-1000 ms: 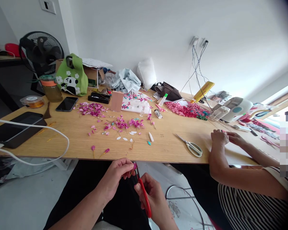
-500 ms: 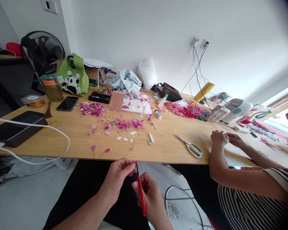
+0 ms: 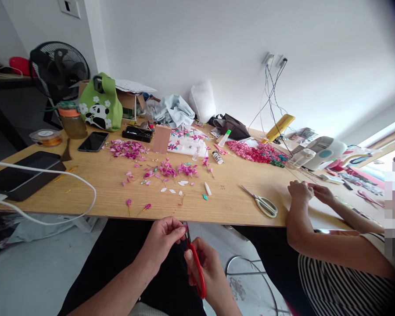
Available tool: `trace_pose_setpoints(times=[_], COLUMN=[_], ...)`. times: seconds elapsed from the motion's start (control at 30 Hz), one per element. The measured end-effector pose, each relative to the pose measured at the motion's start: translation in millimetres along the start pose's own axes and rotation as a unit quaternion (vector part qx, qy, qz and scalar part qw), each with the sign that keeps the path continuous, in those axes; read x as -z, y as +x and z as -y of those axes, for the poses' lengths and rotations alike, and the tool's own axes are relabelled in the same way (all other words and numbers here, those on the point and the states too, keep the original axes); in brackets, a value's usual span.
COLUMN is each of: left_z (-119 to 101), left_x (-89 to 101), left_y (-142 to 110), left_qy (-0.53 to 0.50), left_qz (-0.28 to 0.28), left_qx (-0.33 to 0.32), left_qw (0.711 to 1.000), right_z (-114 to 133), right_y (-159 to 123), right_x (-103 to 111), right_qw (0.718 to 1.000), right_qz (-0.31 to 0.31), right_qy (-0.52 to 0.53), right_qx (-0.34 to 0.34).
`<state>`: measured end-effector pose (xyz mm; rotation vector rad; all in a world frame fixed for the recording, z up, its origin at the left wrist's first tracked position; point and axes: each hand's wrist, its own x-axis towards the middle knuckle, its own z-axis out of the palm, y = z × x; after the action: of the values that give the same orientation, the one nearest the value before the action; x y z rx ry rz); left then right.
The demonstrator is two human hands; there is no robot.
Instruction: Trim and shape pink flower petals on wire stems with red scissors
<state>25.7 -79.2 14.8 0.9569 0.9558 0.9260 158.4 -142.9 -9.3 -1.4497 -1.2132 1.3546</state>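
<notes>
Below the front edge of the wooden table [image 3: 85, 193], my left hand [image 3: 163, 239] pinches a small pink flower piece [image 3: 185, 228] between thumb and fingers. My right hand [image 3: 206, 267] grips red-handled scissors [image 3: 197, 272], whose blades point up at the pink piece. Both hands hover over my lap in dark trousers. Loose pink flowers [image 3: 166, 169] and white petals [image 3: 171, 190] lie scattered on the table just beyond my hands.
A co-worker in a striped top sits at the right, with both hands [image 3: 307, 192] on the table. Grey scissors [image 3: 261, 202] lie between us. A tablet [image 3: 19, 175], white cable [image 3: 69, 180], phone [image 3: 92, 141], green panda bag [image 3: 100, 103], fan [image 3: 57, 70] and red bead pile [image 3: 256, 152] crowd the table.
My right hand has shifted the red scissors slightly and their handles have changed angle at the pink piece. The co-worker's hands have barely moved.
</notes>
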Motion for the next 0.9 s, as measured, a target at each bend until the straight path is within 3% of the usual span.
trace_pose_setpoints(times=[0.53,0.9], left_z=[0.0,0.3], left_x=[4.3,7.8], left_y=[1.5,1.9], left_qy=[0.008,0.042], left_qz=[0.031,0.06], left_qx=[0.017,0.018], left_qw=[0.999,0.997], right_z=[-0.9,0.8], right_y=[-0.6,-1.9], right_x=[6.2,8.9], right_qw=[0.999,0.998], right_qz=[-0.004,0.025], right_qy=[-0.041,-0.044], right_qx=[0.002,-0.023])
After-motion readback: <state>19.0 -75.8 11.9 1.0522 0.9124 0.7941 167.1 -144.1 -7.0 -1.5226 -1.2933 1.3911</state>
